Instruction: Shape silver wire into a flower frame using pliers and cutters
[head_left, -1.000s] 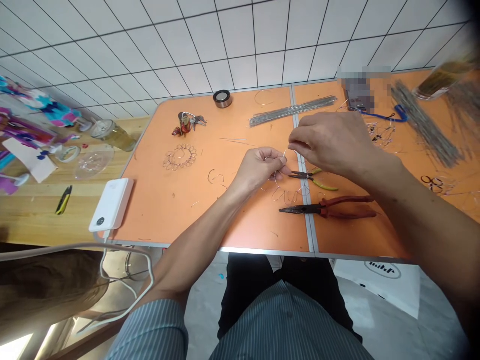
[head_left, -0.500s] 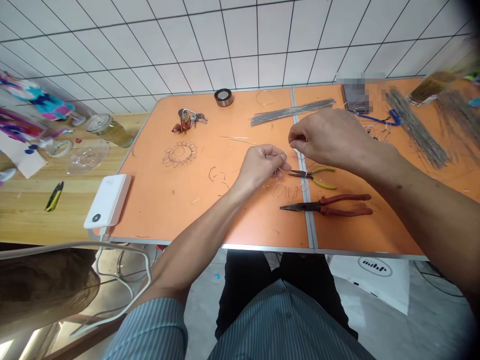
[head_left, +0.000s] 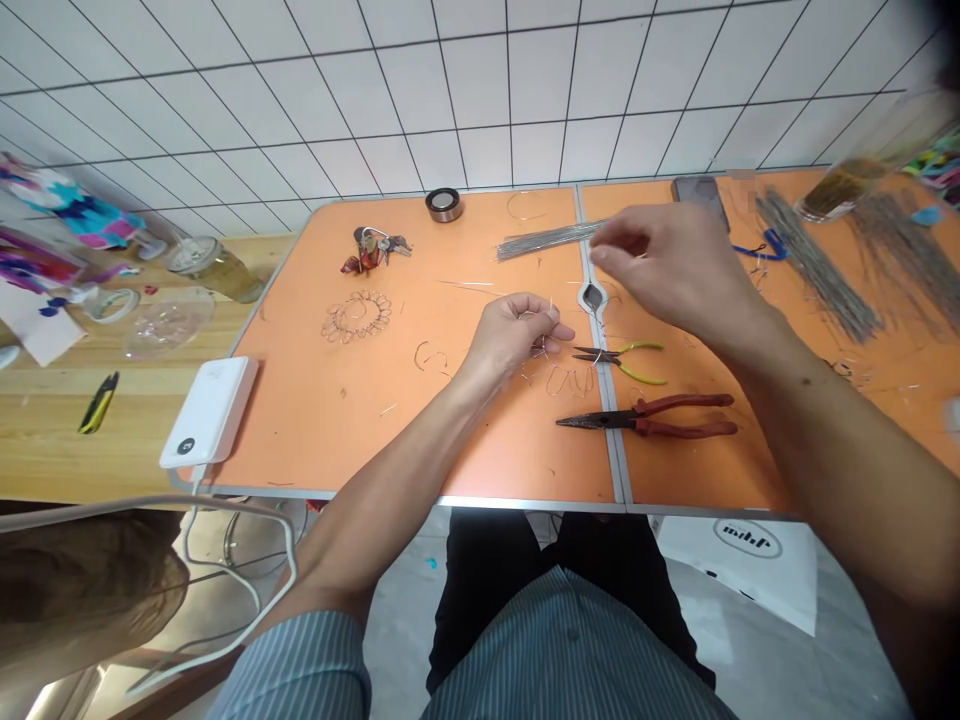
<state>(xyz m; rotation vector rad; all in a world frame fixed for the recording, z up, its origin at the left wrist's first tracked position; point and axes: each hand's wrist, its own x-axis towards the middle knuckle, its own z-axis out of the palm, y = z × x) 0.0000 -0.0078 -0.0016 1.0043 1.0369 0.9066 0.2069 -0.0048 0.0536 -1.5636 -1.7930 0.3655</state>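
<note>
My left hand (head_left: 516, 335) pinches a thin looped wire piece (head_left: 571, 380) whose small loops hang over the orange table near the metal seam. Higher and to the right, my right hand (head_left: 664, 255) is raised with its fingers curled together; whatever it holds is too fine to make out. Yellow-handled pliers (head_left: 637, 363) lie just below and between the hands, with red-handled pliers (head_left: 652, 415) nearer the table's front edge. A round looped wire piece (head_left: 357, 317) rests to the left of my left hand. Behind my right hand's fingertips lies a bundle of straight wires (head_left: 544, 241).
Keys (head_left: 375, 248) and a tape roll (head_left: 444, 204) sit near the back. A white power bank (head_left: 210, 411) with a cable is at the left edge. More wire bundles (head_left: 817, 265), a phone (head_left: 701, 196) and a cup (head_left: 838, 188) stand to the right.
My right hand has moved slightly up and right, away from my left hand, uncovering an oval fitting on the seam. My left hand still pinches the looped wire; the view has shifted slightly.
</note>
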